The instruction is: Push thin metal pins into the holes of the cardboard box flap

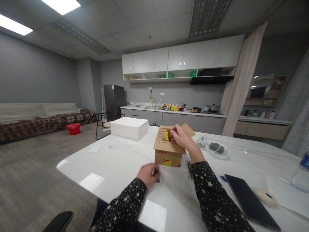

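Note:
A small brown cardboard box [167, 154] with open flaps stands on the white table [116, 164] in front of me. My right hand [180, 138] reaches into its open top, fingers curled on something small inside; what it is stays hidden. My left hand [147, 174] rests on the table just left of the box's base, closed around a small dark object [156, 175] I cannot identify. Both sleeves are dark with white stars.
A closed white box [129, 127] sits farther back on the table. A white device with a cable [216, 148] lies right of the cardboard box. A dark tablet [249, 201], a pale round object [265, 196] and a water bottle [301, 172] are at the right. A chair [103, 124] stands beyond.

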Demonstrator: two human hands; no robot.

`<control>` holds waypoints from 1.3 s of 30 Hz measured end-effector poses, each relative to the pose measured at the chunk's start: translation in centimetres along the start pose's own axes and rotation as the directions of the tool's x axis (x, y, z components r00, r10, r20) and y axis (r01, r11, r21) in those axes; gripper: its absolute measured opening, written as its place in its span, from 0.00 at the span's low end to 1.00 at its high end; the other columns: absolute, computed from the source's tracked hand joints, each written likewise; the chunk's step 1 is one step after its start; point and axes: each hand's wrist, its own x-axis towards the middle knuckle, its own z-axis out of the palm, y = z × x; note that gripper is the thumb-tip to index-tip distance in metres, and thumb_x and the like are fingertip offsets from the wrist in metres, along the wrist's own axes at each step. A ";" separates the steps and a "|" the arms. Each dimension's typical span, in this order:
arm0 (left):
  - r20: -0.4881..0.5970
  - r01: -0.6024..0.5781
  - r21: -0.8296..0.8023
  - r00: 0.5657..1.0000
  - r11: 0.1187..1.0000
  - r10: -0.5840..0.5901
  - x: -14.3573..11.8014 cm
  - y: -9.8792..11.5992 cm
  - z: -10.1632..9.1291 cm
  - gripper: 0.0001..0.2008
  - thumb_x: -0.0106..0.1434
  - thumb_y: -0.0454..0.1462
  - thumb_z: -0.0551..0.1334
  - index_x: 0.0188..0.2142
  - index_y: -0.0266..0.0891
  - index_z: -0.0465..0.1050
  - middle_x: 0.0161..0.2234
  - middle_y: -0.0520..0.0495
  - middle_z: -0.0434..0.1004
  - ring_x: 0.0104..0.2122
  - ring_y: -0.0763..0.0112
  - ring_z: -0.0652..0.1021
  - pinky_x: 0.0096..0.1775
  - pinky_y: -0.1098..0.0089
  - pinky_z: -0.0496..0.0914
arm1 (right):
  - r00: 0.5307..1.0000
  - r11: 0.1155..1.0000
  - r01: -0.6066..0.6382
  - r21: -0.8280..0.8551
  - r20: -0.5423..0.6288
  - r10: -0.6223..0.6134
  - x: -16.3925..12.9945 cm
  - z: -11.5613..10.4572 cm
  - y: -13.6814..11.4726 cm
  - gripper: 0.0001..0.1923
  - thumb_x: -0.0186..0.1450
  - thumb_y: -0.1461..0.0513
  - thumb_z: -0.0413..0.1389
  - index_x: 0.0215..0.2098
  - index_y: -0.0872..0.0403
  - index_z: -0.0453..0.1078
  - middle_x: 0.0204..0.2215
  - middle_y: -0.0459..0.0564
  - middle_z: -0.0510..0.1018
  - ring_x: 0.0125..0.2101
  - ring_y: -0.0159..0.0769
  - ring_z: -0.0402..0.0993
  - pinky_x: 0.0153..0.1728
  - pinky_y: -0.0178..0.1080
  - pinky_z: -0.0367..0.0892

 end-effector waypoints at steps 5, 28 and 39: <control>-0.003 -0.013 0.002 1.000 1.000 0.013 0.0 -0.3 0.1 0.06 0.58 0.39 0.59 0.35 0.43 0.72 0.40 0.50 0.77 0.43 0.65 0.74 0.49 0.66 0.64 | 0.998 0.999 0.044 -0.031 -0.032 -0.045 -0.1 -0.4 -0.4 0.07 0.66 0.57 0.47 0.32 0.51 0.60 0.30 0.47 0.74 0.30 0.34 0.71 0.31 0.35 0.63; 0.000 -0.002 -0.003 1.000 1.000 0.002 0.1 -0.3 0.0 0.06 0.57 0.38 0.59 0.35 0.42 0.73 0.39 0.50 0.77 0.43 0.65 0.74 0.48 0.66 0.64 | 0.980 0.973 0.193 0.123 0.015 -0.197 -1.7 -2.0 -3.7 0.08 0.62 0.57 0.52 0.33 0.54 0.68 0.29 0.48 0.76 0.31 0.34 0.72 0.32 0.35 0.65; 0.008 -0.002 0.006 1.000 1.000 0.002 0.2 -0.3 0.0 0.10 0.64 0.38 0.53 0.36 0.43 0.73 0.41 0.49 0.77 0.44 0.65 0.75 0.48 0.67 0.65 | 0.967 0.961 0.240 0.135 0.059 -0.250 -3.1 -3.2 -5.8 0.08 0.62 0.59 0.53 0.33 0.55 0.70 0.28 0.48 0.77 0.30 0.34 0.73 0.31 0.36 0.67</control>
